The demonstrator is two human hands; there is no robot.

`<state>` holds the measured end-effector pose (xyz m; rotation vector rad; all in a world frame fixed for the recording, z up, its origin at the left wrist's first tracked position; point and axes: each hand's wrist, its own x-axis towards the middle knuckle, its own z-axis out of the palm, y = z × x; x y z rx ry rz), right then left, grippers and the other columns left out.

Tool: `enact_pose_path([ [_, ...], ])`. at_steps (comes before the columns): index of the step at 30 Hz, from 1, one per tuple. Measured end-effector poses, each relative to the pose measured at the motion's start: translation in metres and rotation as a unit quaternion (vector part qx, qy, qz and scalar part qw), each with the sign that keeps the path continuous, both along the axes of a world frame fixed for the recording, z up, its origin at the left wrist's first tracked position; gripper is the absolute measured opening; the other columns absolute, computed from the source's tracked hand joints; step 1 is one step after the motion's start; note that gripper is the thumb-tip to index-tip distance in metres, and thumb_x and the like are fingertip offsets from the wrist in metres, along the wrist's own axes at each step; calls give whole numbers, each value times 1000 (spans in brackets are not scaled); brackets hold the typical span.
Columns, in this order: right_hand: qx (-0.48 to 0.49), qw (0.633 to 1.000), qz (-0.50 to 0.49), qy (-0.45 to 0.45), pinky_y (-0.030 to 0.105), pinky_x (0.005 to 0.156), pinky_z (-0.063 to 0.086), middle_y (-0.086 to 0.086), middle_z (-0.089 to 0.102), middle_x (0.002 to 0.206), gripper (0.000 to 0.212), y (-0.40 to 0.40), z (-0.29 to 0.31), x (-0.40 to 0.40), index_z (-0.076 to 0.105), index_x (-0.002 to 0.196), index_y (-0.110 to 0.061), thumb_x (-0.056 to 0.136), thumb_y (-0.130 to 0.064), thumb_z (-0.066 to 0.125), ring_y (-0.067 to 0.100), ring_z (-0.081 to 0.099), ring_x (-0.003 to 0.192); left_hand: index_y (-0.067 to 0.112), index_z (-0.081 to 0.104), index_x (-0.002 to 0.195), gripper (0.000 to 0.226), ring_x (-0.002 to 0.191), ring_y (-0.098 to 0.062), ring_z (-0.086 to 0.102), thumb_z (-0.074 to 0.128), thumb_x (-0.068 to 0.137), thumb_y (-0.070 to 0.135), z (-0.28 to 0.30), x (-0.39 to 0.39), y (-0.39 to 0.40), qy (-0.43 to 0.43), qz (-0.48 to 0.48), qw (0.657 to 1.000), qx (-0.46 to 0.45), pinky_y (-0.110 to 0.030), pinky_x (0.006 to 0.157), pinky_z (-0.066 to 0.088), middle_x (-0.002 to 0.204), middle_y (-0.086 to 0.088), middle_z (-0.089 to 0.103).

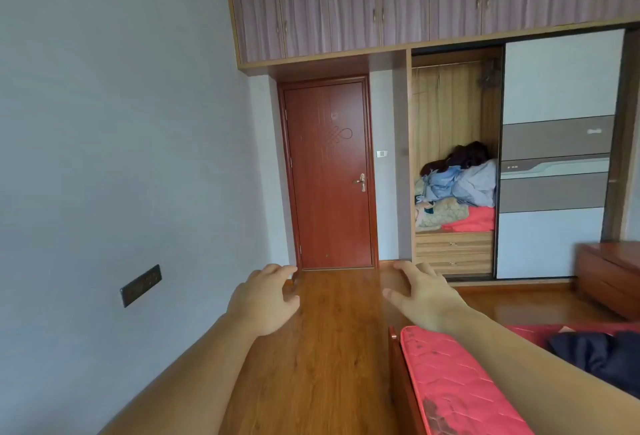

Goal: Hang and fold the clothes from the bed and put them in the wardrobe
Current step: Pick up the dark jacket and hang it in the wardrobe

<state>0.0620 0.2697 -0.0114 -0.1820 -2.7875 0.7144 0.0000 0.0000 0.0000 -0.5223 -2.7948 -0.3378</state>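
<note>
Bed: red quilted mattress edge (460, 386) lies closest, at the lower right, on a wooden frame; the right forearm crosses over it.
Dark garment: navy or black cloth (599, 355) is bunched on the bed at the far right, partly cut off by the picture's edge; its type cannot be told.
Left hand: left hand (263, 299) hangs over the wooden floor (332, 348), fingers spread and loosely bent, holding nothing.
Right hand: right hand (426, 296) is likewise empty, fingers splayed forward, near the foot of the bed but touching no cloth.
Wardrobe: wardrobe (453, 164) stands across the room, its sliding door (554, 154) pushed right so the left bay is open; a bare rail (450, 65) runs along the top.
Heap inside: crumpled clothes (457, 185) in blue, dark red, beige and pink sit on the shelf above two drawers.
Handling: the dark garment looks soft, light and limp, so it will likely sag and trail if lifted from one point.
Where to hold: probably best pinched at two spread points, such as shoulders or waistband, once these are found by shaking it out.
Risk: a loose sleeve or leg may drag on the floor on the way over.
Stage: apparently early, with nothing in hand yet.
</note>
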Motion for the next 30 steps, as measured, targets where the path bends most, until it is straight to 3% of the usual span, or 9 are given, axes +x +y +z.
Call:
enact_pose_path([
  [9,15,999,-1,-40,47,111,35,-1,32,151,68,-1,-34,-88,26,149,-34,90,-61,46,26,33,138,37,31,148,57,138,-18,39,48,94,48,-47,-102,15,-39,-2,999,-11,-39,108,43,155,10,33],
  [22,38,987,-81,-136,47,110,35,1,31,153,67,9,-67,-346,26,149,-34,90,-57,48,27,34,138,39,30,148,59,141,-18,34,51,94,46,-93,-380,22,-97,-67,993,27,-42,110,40,156,10,30],
  [30,32,984,-104,-144,48,109,37,1,30,154,64,25,-76,-473,27,149,-33,92,-54,49,28,34,138,37,29,149,59,142,-18,32,50,95,44,-94,-514,47,-97,-105,989,25,-42,110,40,156,9,30],
])
